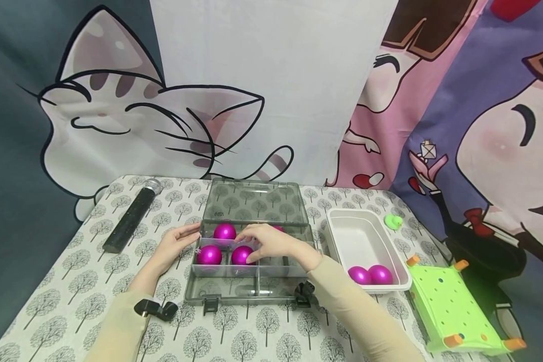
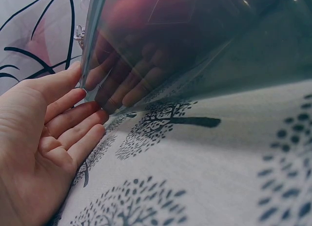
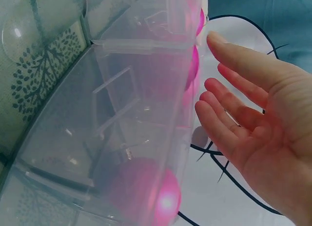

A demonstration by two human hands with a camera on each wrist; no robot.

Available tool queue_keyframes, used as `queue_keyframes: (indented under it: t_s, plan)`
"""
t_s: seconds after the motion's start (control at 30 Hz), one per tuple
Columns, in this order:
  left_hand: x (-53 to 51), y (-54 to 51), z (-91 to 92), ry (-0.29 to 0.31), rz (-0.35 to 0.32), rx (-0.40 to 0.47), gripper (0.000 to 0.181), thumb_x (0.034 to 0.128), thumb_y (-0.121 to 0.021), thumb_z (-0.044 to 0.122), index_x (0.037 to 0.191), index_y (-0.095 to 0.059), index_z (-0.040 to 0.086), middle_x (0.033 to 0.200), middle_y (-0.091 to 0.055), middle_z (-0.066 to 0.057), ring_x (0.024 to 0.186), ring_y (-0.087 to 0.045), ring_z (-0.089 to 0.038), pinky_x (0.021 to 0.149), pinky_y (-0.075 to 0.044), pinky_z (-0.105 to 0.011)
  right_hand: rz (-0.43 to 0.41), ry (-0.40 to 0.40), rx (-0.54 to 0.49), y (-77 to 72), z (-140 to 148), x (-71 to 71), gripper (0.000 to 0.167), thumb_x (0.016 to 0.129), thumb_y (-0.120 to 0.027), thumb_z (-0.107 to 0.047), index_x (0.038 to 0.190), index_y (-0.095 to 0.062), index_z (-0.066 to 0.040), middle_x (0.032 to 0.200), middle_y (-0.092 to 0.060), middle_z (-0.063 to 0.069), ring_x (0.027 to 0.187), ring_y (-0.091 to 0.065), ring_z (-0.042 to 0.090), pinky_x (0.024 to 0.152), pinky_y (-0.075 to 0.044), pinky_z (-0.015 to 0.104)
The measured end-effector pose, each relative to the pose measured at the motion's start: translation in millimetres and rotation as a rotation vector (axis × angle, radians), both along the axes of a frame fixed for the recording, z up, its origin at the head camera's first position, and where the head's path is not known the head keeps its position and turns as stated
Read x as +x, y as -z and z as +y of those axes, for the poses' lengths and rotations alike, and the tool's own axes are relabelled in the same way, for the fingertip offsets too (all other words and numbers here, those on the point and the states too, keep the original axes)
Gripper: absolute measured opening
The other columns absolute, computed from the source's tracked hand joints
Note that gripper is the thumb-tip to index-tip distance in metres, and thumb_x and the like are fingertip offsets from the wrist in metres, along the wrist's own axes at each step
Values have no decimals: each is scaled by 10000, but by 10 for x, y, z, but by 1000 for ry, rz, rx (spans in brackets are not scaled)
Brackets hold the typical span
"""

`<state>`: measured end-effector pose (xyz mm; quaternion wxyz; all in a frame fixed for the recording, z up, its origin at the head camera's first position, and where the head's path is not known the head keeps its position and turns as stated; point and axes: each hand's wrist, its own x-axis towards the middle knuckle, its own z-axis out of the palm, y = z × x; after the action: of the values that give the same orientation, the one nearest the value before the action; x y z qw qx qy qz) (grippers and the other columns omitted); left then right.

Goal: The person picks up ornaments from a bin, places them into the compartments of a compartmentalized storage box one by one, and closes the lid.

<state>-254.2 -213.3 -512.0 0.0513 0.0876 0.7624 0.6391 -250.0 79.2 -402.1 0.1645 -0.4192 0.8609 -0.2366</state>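
Note:
A clear grey divided box [image 1: 221, 294] lies on the table with its lid [image 1: 255, 201] folded back. Shiny magenta balls sit in its compartments: one at back left [image 1: 224, 231], one at middle left [image 1: 209, 255], and one beside it [image 1: 241, 255]. A further ball [image 1: 278, 228] shows partly behind my right hand [image 1: 273, 242]. That hand hovers over the box, fingers relaxed near the balls; the right wrist view shows nothing in its grasp. My left hand [image 1: 174, 247] stays at the box's left side, its fingertips [image 2: 78, 72] touching the wall.
Right of the box stands a white tray [image 1: 339, 221] with two magenta balls [image 1: 370, 275]. Beyond it are a green toy duck [image 1: 393, 221] and a green toy with orange legs [image 1: 454, 306]. A black microphone [image 1: 131, 218] lies at left. A printed curtain [image 1: 271, 90] hangs behind.

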Motion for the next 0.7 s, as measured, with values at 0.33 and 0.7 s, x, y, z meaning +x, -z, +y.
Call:
queue_keyframes:
  t_s: [0.33,0.7]
  plan:
    - [-1,-7,-4,0,2,-10,551,970,-612,211,1404,-438,-81,1450,-453,-269,1013,-512,181,942,-402,-43,77,19,-43,-289,152,62,441,862,-737,-172,1270,-610,-61,1257,-647,71,1115,-613,239,970,-529,385]
    - [24,-29,-2,-1,15,-33,545,975,-604,212,1404,-439,-81,1450,-454,-267,1016,-489,193,943,-389,-37,169,82,-3,-700,629,97,417,867,-712,-146,1250,-605,-23,1236,-660,113,1117,-624,263,979,-534,382]
